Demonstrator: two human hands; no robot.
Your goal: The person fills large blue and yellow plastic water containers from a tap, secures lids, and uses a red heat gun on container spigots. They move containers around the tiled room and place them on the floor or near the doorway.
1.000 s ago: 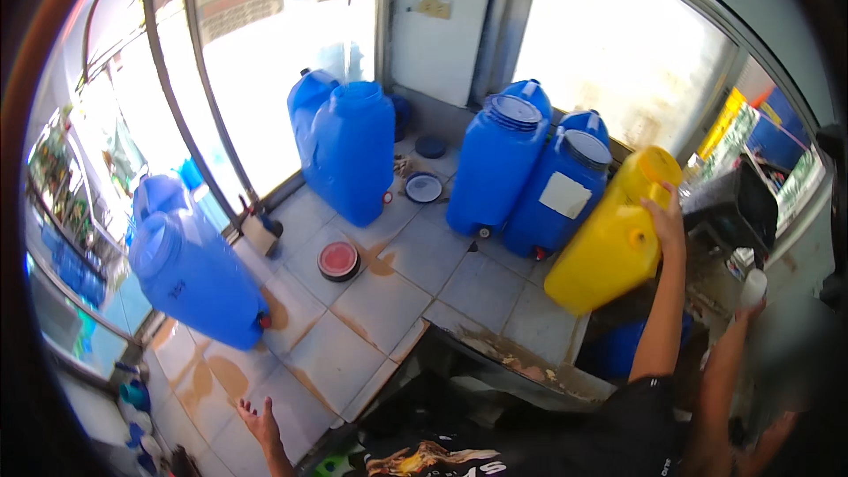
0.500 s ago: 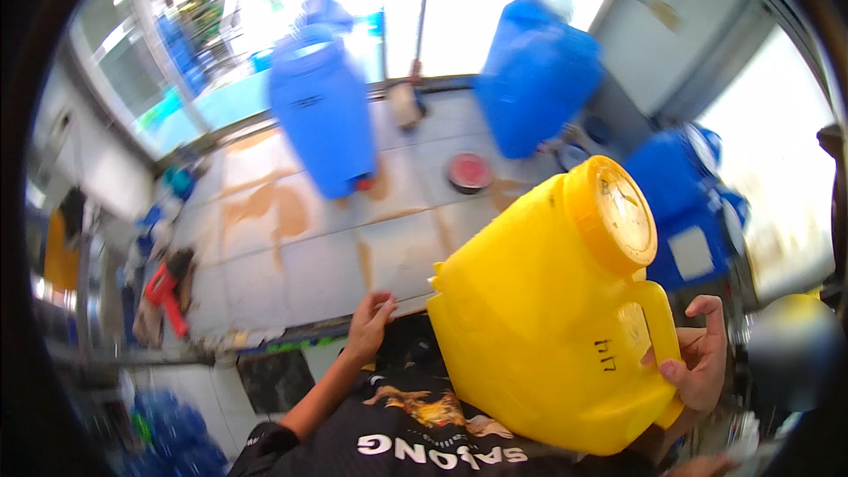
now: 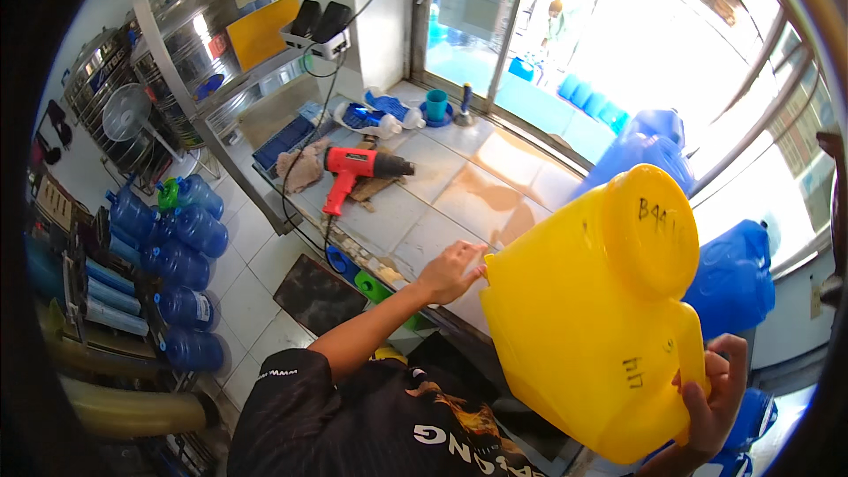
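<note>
A big yellow plastic water container (image 3: 574, 300), with a round cap and dark handwritten marks, hangs tilted in front of my chest. My right hand (image 3: 714, 393) is wrapped round its moulded handle at the right. Beside its left edge, by a small notched spout, is my left hand (image 3: 452, 272), fingers stretched out and holding nothing. Its fingertips are close to the container; whether they touch it I cannot tell. On the tiled counter, left of that hand, lies a red heat gun (image 3: 353, 172) with a black nozzle and a cord.
Brown puddles wet the tiled counter (image 3: 424, 234). Behind the heat gun are a cloth (image 3: 303, 166), blue-labelled bottles (image 3: 371, 117) and a teal cup (image 3: 436, 106). Blue containers (image 3: 733, 278) stand beyond the yellow one. Several round blue bottles (image 3: 181, 261) sit on the left, beside a rack.
My view has swung left, bringing the heat gun and bottles further in. My left hand has come nearer the yellow container's edge. The right hand keeps its hold on the handle.
</note>
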